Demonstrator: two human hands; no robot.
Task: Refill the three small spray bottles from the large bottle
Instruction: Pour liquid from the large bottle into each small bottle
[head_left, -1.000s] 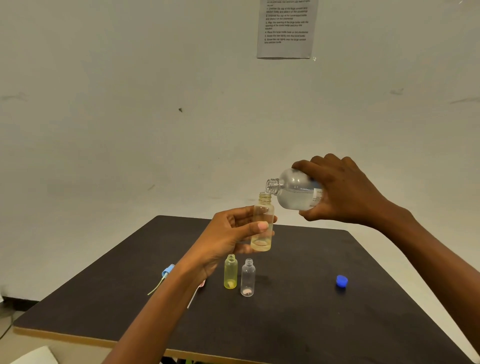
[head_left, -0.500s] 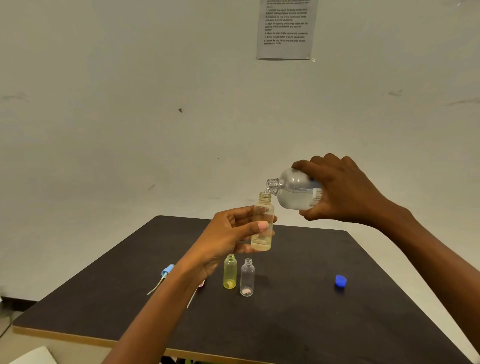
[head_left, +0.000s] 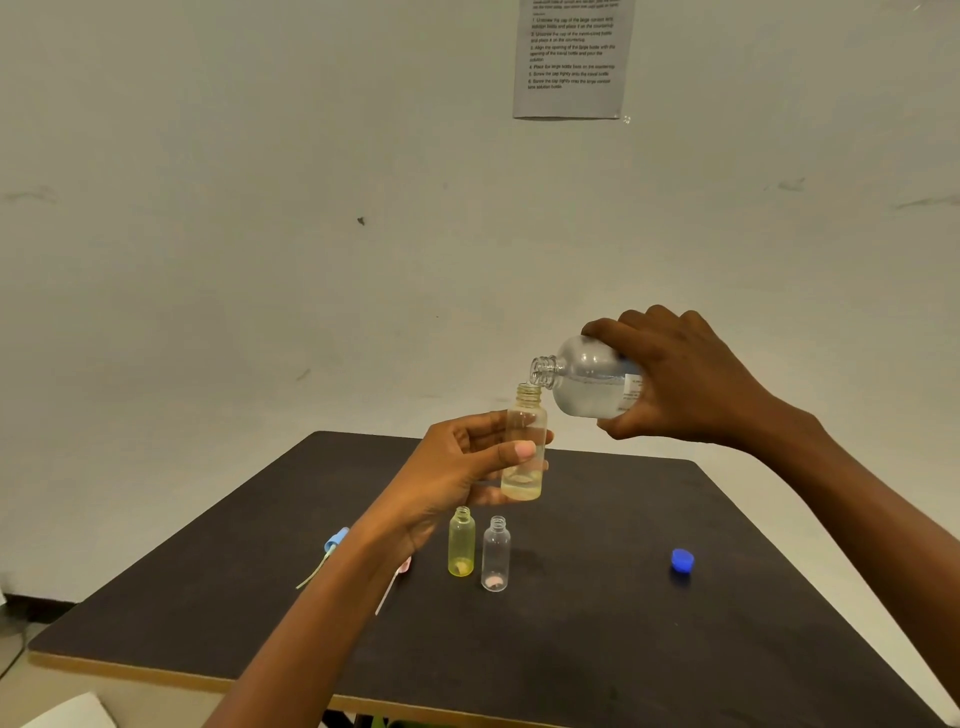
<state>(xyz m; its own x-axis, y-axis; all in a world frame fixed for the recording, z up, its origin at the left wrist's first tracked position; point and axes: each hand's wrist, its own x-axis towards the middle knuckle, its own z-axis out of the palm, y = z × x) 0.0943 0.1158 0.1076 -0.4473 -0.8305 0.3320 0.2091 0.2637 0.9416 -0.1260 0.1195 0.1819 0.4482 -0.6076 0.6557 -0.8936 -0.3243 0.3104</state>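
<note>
large bottle tilted, right hand | small bottle, left hand

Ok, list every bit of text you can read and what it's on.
On the sheet of paper on the wall, blurry:
"4. Place the large bottle back on the countertop"
"5. Screw the cap tightly onto the travel bottle"
Its steps 1, 2, 3, 6: too blurred to quote.
On the label of the large bottle: print too small to read.
On the held small bottle, yellow bottle, clear bottle, blue cap: no text seen.
</note>
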